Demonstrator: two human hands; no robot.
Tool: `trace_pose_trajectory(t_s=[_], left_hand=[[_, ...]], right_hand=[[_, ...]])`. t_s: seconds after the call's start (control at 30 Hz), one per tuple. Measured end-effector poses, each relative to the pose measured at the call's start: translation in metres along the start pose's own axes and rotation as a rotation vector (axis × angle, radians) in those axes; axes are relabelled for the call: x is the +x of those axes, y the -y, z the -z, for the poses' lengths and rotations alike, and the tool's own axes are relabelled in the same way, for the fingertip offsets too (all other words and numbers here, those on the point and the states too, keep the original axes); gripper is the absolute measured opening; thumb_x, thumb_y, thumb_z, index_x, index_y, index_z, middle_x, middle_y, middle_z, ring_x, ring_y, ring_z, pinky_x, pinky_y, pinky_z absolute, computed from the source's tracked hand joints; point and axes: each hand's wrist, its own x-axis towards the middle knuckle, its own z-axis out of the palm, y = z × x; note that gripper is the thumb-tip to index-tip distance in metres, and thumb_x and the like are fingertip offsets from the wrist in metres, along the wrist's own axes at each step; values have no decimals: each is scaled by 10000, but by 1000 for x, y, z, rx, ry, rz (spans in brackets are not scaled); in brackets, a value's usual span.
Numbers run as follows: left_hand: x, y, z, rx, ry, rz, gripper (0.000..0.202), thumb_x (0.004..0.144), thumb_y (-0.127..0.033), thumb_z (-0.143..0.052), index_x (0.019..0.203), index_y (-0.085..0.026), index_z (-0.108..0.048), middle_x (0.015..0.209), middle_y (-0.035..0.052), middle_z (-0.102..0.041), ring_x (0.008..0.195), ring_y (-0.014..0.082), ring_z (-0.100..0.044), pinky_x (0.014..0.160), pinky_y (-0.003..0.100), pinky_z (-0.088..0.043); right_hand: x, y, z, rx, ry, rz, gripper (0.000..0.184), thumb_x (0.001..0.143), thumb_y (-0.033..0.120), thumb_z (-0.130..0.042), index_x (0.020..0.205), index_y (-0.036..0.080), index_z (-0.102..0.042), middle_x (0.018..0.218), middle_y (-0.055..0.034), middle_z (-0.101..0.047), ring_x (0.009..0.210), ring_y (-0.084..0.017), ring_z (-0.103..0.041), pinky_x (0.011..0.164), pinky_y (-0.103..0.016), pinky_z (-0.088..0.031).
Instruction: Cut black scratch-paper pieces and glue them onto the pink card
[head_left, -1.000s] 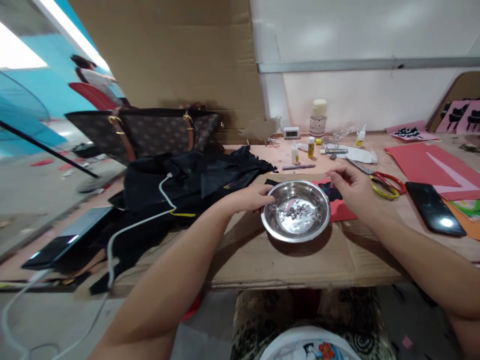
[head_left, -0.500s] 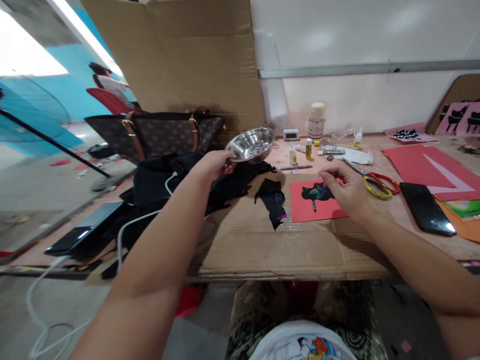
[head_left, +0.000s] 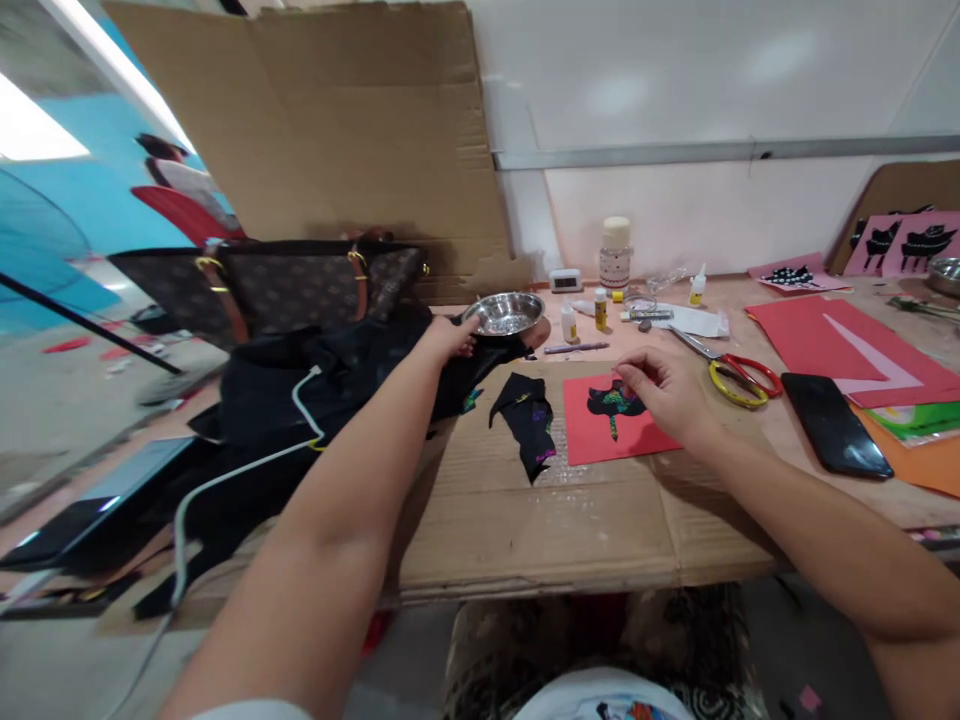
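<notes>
The left hand (head_left: 450,335) holds a shiny bowl (head_left: 505,313). The right hand (head_left: 664,390) touches a red card (head_left: 611,432).
</notes>
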Motion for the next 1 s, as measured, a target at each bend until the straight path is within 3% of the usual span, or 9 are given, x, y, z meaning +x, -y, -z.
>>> trace_pose_trajectory(t_s=[0.07,0.13,0.2,0.27,0.4,0.57,0.7,1.0], left_hand=[[-12,-8,12,47,-88,-78,444,901,-221,-742,1306,-118,-592,919,77,-737,735,191,-671,754,332,-546],[-38,-20,19,76,-100,-206,369,925,-268,-707,1276,-185,-633,958,38,-744,731,161,-658,757,290,-521],[-74,-31,18,168,113,-460,244,942,-366,-659,1044,-156,-733,867,46,-747,728,170,-662,727,283,-509],[-113,-37,10,215,329,-604,339,918,-479,-653,916,-159,-765,817,45,-762,756,190,-675,736,293,-511],[-163,-25,-16,161,570,-679,383,866,-511,-689,1019,-176,-795,947,65,-811,859,219,-713,808,331,-542],[-172,5,-36,-83,634,-533,342,833,-373,-744,1123,-194,-765,1005,72,-820,897,218,-750,829,344,-592],[-174,14,-39,-49,570,-632,182,870,-298,-714,1021,-224,-786,983,36,-822,857,191,-742,812,312,-579],[-171,14,-40,33,444,-761,133,918,-282,-673,935,-201,-777,929,42,-802,845,190,-707,798,298,-547]], right_hand=[[1,-3,-1,49,11,-36,264,888,483,-641,856,221,-657,691,5,-614,651,-146,-567,622,-308,-481],[2,-4,-4,107,48,-73,270,865,492,-676,851,224,-651,703,6,-620,655,-142,-575,629,-304,-497],[1,-2,-7,153,87,-108,280,845,499,-705,836,225,-647,734,-1,-639,664,-139,-590,639,-302,-516],[0,0,-10,183,99,-136,292,830,505,-724,823,224,-644,762,-9,-655,668,-136,-601,645,-299,-529],[-4,4,-14,201,105,-154,305,823,506,-739,844,216,-650,759,-6,-665,679,-138,-615,662,-296,-539],[-4,-3,-18,190,117,-129,263,818,456,-740,841,213,-643,729,4,-666,702,-147,-642,677,-297,-543],[-4,-9,-20,209,156,-175,212,838,406,-724,848,213,-637,758,-8,-722,741,-155,-687,748,-320,-577],[-6,-2,-19,239,133,-245,118,859,296,-713,851,199,-646,839,-53,-794,801,-172,-750,811,-343,-610]])
